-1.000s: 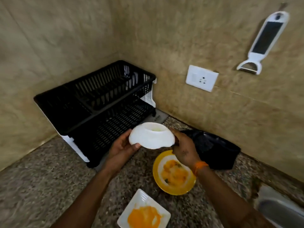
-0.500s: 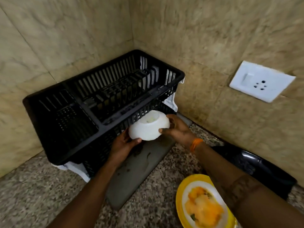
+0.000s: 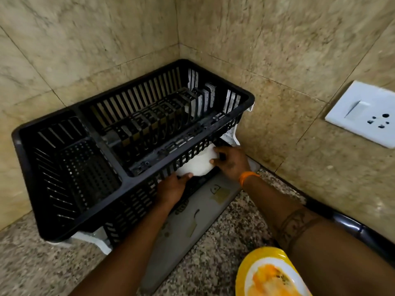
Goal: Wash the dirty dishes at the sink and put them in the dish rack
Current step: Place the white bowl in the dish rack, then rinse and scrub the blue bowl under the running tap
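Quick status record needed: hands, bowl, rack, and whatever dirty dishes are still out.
left hand: grips bowl's near edge
right hand: grips bowl's right side
bowl: white, going into the rack's lower tier, partly hidden behind the upper basket's front wall
rack: black, two tiers, upper basket holds no dishes
tray: grey, under rack
plate: yellow, orange residue, on counter

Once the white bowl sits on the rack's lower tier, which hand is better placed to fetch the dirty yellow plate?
Right. The right hand has its forearm just above the yellow plate; the left hand lies further left, holding the white bowl.
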A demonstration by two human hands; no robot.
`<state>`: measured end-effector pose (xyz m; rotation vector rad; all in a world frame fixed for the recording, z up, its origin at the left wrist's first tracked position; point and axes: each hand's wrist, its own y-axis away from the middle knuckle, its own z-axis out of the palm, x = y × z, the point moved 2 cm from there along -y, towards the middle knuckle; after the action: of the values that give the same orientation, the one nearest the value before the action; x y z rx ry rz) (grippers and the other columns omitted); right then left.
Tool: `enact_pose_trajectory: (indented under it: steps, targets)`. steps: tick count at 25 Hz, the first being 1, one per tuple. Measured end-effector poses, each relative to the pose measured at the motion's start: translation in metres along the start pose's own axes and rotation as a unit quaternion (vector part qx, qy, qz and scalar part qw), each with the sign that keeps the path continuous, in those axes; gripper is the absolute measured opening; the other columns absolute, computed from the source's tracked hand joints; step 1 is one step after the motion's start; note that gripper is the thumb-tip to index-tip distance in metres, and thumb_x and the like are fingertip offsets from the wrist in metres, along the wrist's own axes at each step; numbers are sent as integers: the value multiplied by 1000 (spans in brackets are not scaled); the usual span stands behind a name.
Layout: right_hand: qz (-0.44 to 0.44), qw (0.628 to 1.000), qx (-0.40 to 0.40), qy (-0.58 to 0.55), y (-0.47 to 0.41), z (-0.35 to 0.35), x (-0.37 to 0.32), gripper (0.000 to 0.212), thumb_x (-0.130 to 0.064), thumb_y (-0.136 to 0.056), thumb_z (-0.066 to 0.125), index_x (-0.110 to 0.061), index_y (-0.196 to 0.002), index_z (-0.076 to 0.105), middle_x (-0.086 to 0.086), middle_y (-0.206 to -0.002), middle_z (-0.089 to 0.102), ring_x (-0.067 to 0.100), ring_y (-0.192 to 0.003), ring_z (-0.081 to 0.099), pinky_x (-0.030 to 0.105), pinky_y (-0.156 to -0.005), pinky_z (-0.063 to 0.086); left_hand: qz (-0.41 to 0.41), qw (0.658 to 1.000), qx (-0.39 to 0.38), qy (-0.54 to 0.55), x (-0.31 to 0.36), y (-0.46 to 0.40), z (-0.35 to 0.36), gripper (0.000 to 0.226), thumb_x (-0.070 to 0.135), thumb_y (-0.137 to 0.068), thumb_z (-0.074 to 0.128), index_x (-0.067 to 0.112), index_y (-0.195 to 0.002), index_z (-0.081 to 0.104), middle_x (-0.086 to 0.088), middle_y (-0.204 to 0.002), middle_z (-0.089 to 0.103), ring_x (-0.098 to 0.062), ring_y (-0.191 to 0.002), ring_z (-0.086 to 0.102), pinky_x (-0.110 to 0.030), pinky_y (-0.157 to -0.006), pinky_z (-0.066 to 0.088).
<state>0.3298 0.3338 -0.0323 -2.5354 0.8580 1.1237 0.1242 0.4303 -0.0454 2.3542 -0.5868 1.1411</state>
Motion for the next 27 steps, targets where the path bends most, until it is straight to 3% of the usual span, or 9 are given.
enact_pose_trajectory:
  steps: [2, 5, 10, 13, 16, 18, 20, 24, 27]
  targets:
    - [-35, 991, 16, 129, 4, 5, -7, 49, -34, -93, 72, -12, -135, 65, 12, -136, 66, 34, -124, 60, 41, -110, 40, 2, 1000, -10, -25, 2, -2, 3, 72, 41, -94, 71, 11, -153, 42, -11, -155, 49, -30, -142, 46, -42, -120, 36]
    - [-23, 993, 22, 117, 13, 11, -15, 50, -34, -98, 64, -7, -140, 59, 16, -140, 61, 38, -128, 55, 43, -111, 36, 7, 1000, -24, -11, 2, -3, 0, 70, 42, -94, 69, 17, -154, 42, -9, -155, 50, -29, -142, 48, -46, -119, 38]
    - [44, 990, 95, -98, 68, 0, -34, 50, -32, -100, 64, -8, -143, 55, 12, -142, 59, 30, -129, 55, 38, -106, 45, 81, 997, 6, 17, 23, 35, 0, 67, 35, -98, 65, 18, -157, 37, -4, -157, 46, -21, -142, 45, -31, -117, 34]
    - [108, 957, 113, -243, 124, -9, -40, 45, -34, -99, 66, -15, -139, 59, 4, -136, 63, 23, -125, 60, 35, -101, 51, 93, 994, 17, 54, 36, 80, 7, 62, 40, -98, 65, 19, -153, 45, -7, -156, 49, -21, -142, 48, -37, -117, 40]
    - [139, 920, 142, -338, 189, -25, -41, 30, -36, -98, 67, -22, -124, 69, 1, -124, 71, 19, -116, 66, 45, -98, 56, 131, 984, 7, 121, 49, 137, 12, 49, 36, -101, 62, 25, -147, 51, 1, -147, 58, -11, -133, 54, -34, -109, 48]
    - [165, 898, 161, -375, 245, -44, -47, 17, -32, -100, 65, -22, -112, 73, 6, -110, 76, 21, -104, 71, 43, -82, 62, 143, 976, -7, 165, 57, 187, 14, 40, 32, -102, 61, 29, -142, 57, 11, -139, 63, 2, -124, 59, -29, -103, 52]
    - [186, 882, 173, -397, 303, -61, -52, 17, -26, -102, 61, -15, -108, 73, 11, -105, 77, 21, -96, 73, 37, -71, 61, 129, 969, -38, 205, 62, 238, 21, 33, 41, -98, 63, 34, -131, 65, 14, -127, 70, 1, -115, 65, -34, -97, 57]
    - [216, 853, 200, -431, 407, -82, -48, 22, -21, -102, 59, -4, -108, 72, 16, -100, 77, 23, -82, 73, 35, -64, 57, 113, 959, -124, 229, 59, 329, 40, 24, 41, -96, 63, 32, -117, 71, 6, -112, 76, -17, -99, 74, -43, -84, 60]
    - [227, 845, 222, -430, 486, -84, -30, 22, -19, -103, 59, -2, -109, 72, 17, -97, 77, 24, -80, 72, 38, -66, 56, 134, 969, -137, 157, 43, 397, 50, 11, 26, -99, 68, 26, -108, 74, 9, -102, 77, -4, -94, 71, -29, -78, 55]
